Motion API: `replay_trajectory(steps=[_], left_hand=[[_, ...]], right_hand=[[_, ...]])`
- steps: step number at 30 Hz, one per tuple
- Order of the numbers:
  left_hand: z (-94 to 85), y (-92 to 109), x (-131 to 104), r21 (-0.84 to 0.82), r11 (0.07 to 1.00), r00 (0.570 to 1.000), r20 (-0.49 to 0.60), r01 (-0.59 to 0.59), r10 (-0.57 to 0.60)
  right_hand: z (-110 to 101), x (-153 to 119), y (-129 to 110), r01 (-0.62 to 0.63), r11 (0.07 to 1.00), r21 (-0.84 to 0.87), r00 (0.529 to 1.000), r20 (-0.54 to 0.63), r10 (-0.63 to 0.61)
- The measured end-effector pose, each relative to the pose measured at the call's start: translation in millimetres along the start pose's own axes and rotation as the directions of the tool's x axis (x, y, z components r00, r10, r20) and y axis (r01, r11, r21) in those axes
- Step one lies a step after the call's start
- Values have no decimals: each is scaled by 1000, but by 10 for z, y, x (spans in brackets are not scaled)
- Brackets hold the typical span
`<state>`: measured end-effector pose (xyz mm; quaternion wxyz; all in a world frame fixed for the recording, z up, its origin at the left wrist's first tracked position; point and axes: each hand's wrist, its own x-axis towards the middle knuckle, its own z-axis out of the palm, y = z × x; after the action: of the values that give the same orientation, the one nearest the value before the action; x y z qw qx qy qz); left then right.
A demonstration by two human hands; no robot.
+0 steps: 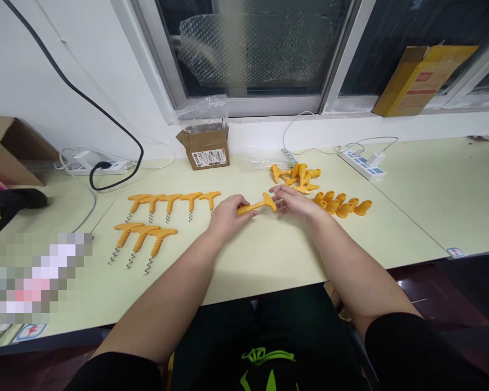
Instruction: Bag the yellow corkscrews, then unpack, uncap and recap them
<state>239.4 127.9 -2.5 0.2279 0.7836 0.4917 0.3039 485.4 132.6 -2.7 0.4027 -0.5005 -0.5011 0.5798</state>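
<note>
My left hand (231, 215) is closed round the sleeve end of a yellow T-shaped piece (257, 206), which lies sideways with its crossbar toward the right. Close to that crossbar is my right hand (291, 203), its fingers apart; whether a fingertip touches the bar is unclear. On the left, T-handled corkscrews (155, 245) with bare metal spirals lie in two rows. Behind my right hand is a pile of yellow handles (301, 172). Several yellow cone-shaped sleeves (344, 210) are grouped right of that hand.
An opened small carton (209, 149) sits at the table's back by the window. Power strips (362, 164) with cables lie at the back right and back left. A black cable (101, 108) hangs at the left. A yellow box (424, 81) leans on the window.
</note>
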Motion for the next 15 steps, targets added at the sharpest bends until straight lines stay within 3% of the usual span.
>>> replay_trajectory(steps=[2, 4, 7, 12, 15], left_hand=[[6, 3, -3, 8, 1000, 1000, 16, -14, 14], [12, 5, -6, 17, 1000, 1000, 23, -5, 5], [19, 2, -4, -2, 1000, 1000, 11, 24, -24], [20, 2, 1, 14, 999, 999, 18, 50, -50], [6, 10, 3, 55, 996, 996, 46, 74, -77]], right_hand=[[-3, 7, 15, -35, 999, -14, 998, 57, 36], [-31, 16, 31, 102, 992, -74, 988, 127, -92], [-72, 19, 42, 305, 945, -123, 947, 142, -287], [-56, 23, 65, 277, 950, -143, 946, 215, -244], [-94, 72, 102, 345, 898, -272, 938, 142, -317]])
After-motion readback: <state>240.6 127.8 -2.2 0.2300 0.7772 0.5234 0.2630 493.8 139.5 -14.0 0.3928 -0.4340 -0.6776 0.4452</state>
